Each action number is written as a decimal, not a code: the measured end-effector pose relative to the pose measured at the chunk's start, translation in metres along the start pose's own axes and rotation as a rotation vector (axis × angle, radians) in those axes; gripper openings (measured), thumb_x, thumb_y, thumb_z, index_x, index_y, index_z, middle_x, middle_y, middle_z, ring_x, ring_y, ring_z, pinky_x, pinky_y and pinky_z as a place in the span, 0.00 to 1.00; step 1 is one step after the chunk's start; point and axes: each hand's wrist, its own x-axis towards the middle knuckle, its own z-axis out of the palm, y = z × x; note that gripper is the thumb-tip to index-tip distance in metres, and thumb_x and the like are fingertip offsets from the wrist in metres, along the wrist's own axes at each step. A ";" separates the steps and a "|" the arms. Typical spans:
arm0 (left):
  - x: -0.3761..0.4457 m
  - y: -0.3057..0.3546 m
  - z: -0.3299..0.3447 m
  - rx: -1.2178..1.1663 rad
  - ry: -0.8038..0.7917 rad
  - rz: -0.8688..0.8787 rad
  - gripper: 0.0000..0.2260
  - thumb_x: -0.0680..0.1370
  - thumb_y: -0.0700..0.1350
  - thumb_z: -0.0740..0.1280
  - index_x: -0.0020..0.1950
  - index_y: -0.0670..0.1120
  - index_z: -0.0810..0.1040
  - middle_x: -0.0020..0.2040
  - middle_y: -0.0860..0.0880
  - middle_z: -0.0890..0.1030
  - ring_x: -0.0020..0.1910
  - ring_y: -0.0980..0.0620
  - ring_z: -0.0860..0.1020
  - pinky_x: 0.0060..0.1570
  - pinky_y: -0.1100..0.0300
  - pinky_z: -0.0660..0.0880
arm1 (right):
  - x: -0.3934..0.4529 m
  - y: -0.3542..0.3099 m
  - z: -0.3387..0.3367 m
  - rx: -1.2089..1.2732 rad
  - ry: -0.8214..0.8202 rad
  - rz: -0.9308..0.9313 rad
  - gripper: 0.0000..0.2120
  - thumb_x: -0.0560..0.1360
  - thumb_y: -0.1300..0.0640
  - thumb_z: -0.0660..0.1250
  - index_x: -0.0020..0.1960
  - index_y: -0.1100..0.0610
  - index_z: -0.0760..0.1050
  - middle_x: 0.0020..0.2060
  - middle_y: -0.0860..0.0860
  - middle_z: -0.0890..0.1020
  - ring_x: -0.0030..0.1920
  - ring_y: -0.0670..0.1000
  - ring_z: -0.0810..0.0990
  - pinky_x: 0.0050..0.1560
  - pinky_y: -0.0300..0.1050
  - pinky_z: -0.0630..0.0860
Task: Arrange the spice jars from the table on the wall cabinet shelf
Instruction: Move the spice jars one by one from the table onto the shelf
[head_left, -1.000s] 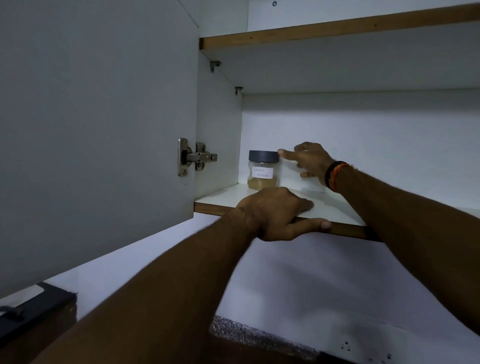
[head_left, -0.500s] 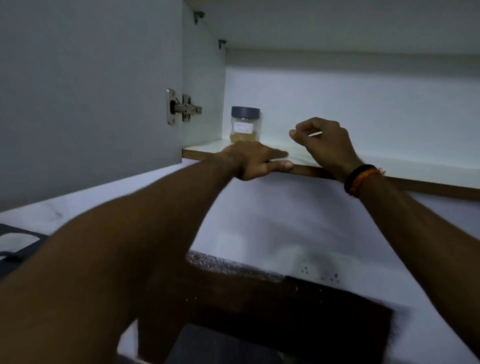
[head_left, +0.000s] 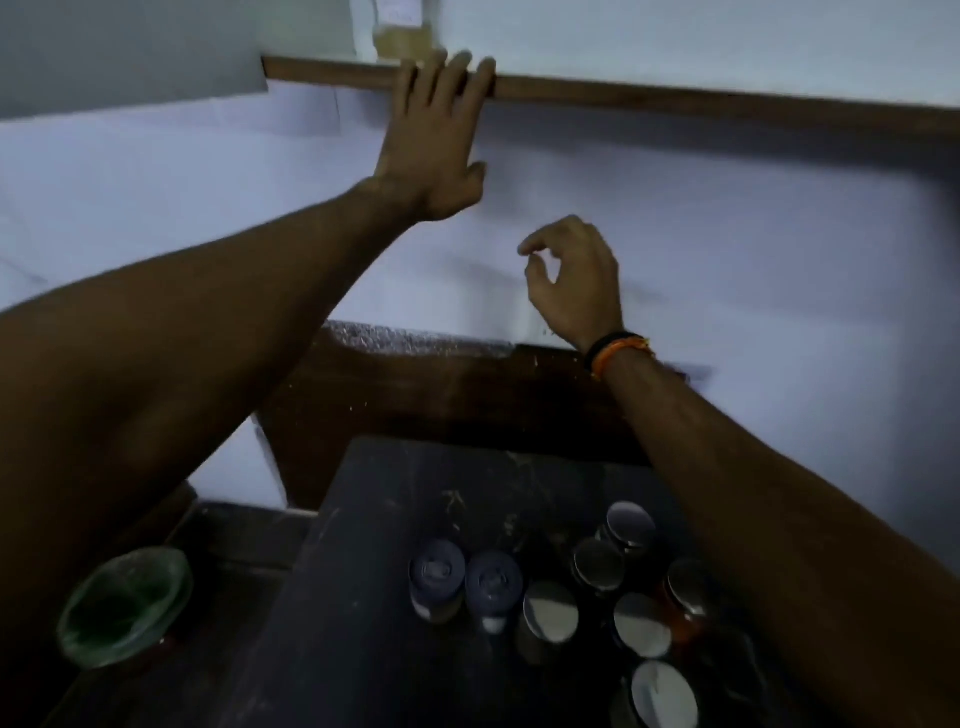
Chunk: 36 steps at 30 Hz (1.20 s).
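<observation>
Head-camera view, looking down past a wall cabinet: the left hand (head_left: 434, 140) reaches up with its fingers (head_left: 457, 73) spread flat over the brown front edge of the shelf (head_left: 727, 101), holding nothing. Just behind those fingers one jar (head_left: 402, 39) stands on the shelf, cut off by the top of the frame so only its pale yellowish lower part shows. The right hand (head_left: 574, 283), a black and orange band (head_left: 618, 351) at the wrist, hangs in front of the white wall (head_left: 208, 218) well below the shelf, fingers loosely curled and empty. On the dark table (head_left: 374, 597) below, a cluster of spice jars (head_left: 597, 597) stands close together: two with blue-grey lids (head_left: 465, 571) at the left, the others with shiny metal lids; blur makes an exact count uncertain, perhaps eight. A green bowl (head_left: 124, 605) sits apart, left of the table.
</observation>
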 end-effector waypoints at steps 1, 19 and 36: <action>-0.012 0.005 0.006 -0.040 0.026 0.002 0.35 0.77 0.52 0.62 0.81 0.43 0.55 0.81 0.37 0.55 0.79 0.35 0.54 0.75 0.39 0.53 | -0.019 0.004 0.005 0.005 -0.068 0.040 0.08 0.74 0.66 0.66 0.49 0.61 0.83 0.48 0.57 0.82 0.52 0.59 0.79 0.53 0.50 0.76; -0.350 0.073 0.195 -0.544 -1.125 -0.223 0.37 0.72 0.44 0.75 0.78 0.46 0.63 0.75 0.43 0.66 0.73 0.41 0.66 0.70 0.50 0.67 | -0.272 0.031 0.092 -0.043 -0.905 0.410 0.12 0.76 0.64 0.65 0.57 0.61 0.82 0.56 0.59 0.81 0.58 0.60 0.78 0.60 0.54 0.74; -0.378 0.078 0.232 -0.659 -1.024 -0.255 0.37 0.65 0.50 0.80 0.70 0.48 0.69 0.63 0.47 0.71 0.61 0.47 0.74 0.58 0.54 0.74 | -0.316 0.025 0.116 0.011 -0.865 0.485 0.15 0.74 0.60 0.66 0.60 0.58 0.79 0.55 0.56 0.79 0.57 0.57 0.76 0.55 0.51 0.75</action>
